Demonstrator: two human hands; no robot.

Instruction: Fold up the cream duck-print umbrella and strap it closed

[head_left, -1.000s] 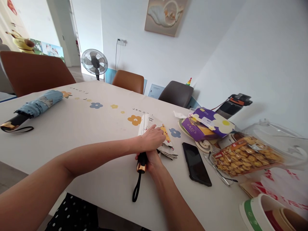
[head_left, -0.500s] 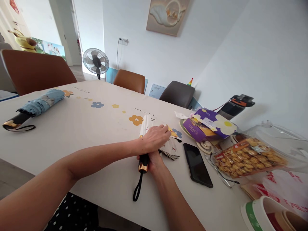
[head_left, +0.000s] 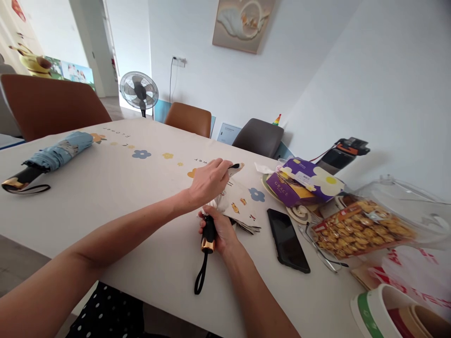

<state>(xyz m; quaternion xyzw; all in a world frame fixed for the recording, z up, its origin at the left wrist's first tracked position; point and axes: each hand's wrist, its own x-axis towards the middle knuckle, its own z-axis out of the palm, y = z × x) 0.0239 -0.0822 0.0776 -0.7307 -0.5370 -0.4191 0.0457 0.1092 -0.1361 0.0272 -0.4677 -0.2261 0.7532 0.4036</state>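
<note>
A white folding umbrella (head_left: 243,205) with small printed figures lies on the table in front of me, its loose canopy folds spread to the right. My right hand (head_left: 222,230) is wrapped round its black handle, which has a copper-coloured end and a black wrist loop. Above it, my left hand (head_left: 210,182) is closed over the canopy, gripping the cloth. A strip with a black patch (head_left: 235,165), seemingly the closing strap, sticks out past the left fingers. What lies beneath that palm is hidden.
At the left lies a rolled light-blue umbrella (head_left: 59,152). A phone (head_left: 288,240) is right of my hands, with glasses (head_left: 322,251), a purple box (head_left: 303,180), a cookie tub (head_left: 366,227) and tape rolls (head_left: 373,312) beyond. Chairs (head_left: 190,119) line the far table edge.
My left hand has moved left and up from the right part of the canopy, closing on cloth. The printed folds and black-patched strip have come into view. My right hand stays on the handle.
</note>
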